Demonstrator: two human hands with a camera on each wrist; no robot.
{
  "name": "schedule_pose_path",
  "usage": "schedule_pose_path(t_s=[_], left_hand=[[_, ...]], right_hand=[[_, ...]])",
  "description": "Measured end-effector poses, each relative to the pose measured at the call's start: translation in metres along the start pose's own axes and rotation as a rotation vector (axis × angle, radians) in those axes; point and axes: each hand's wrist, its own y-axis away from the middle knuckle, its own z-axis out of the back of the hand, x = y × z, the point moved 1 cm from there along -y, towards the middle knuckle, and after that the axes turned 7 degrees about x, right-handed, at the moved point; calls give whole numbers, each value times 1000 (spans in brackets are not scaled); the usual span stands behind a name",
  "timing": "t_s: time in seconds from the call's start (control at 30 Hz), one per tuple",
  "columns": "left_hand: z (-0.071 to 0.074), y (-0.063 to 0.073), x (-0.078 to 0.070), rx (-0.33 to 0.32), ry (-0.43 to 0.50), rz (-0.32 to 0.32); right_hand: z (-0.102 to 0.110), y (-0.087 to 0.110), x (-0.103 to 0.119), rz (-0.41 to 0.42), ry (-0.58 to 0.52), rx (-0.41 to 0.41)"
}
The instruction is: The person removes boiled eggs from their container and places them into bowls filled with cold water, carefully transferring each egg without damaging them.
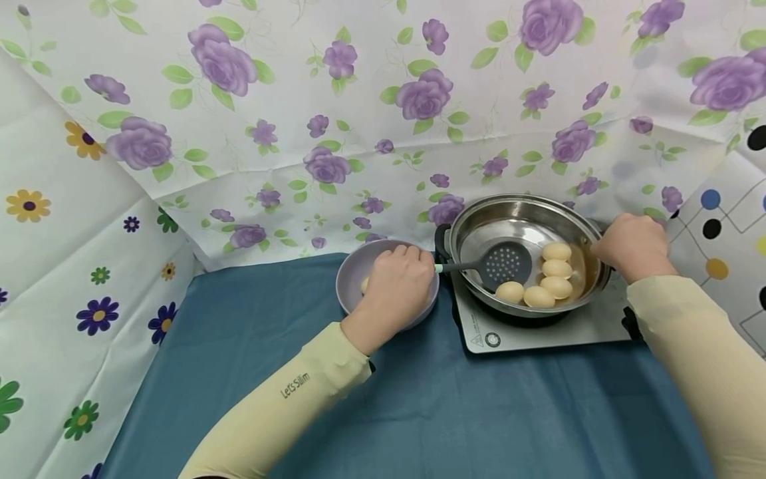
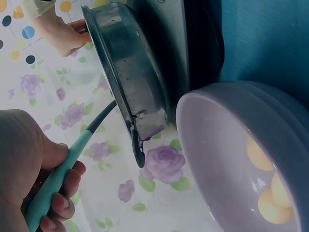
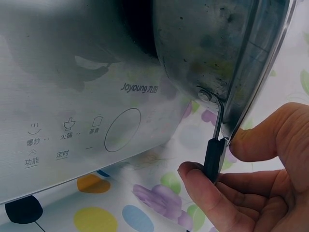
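My left hand [image 1: 402, 279] grips the mint-green handle of a slotted skimmer [image 1: 505, 264] above a purple bowl [image 1: 348, 283]. The skimmer's dark perforated head is inside a steel pot [image 1: 487, 229], left of several pale-shelled eggs [image 1: 556, 269] that sit in shallow liquid. In the left wrist view, more eggs [image 2: 275, 205] lie in the bowl, partly cut off by the frame. My right hand [image 1: 637, 246] holds the pot's right side; the right wrist view shows its thumb and fingers around the black side handle [image 3: 212, 157].
Under the pot is a flat induction cooker [image 1: 538, 339] with touch markings. The pot's other black handle [image 1: 441, 241] points toward the bowl. A blue cloth [image 1: 383, 412] covers the table, and flower-printed sheets [image 1: 269, 166] hang behind and at the sides.
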Motion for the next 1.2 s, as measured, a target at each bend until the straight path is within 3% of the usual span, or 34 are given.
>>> schedule_pose_path(t_s=[0.2,0.6,1.2], left_hand=[[4,-2,-3,54,22,3],[12,-5,-4,245,148,64],[14,-2,3,388,272,196]], right_hand=[[0,-1,0,-8,-4,10],[2,-1,0,-13,-8,34],[1,-1,0,-24,-13,37]])
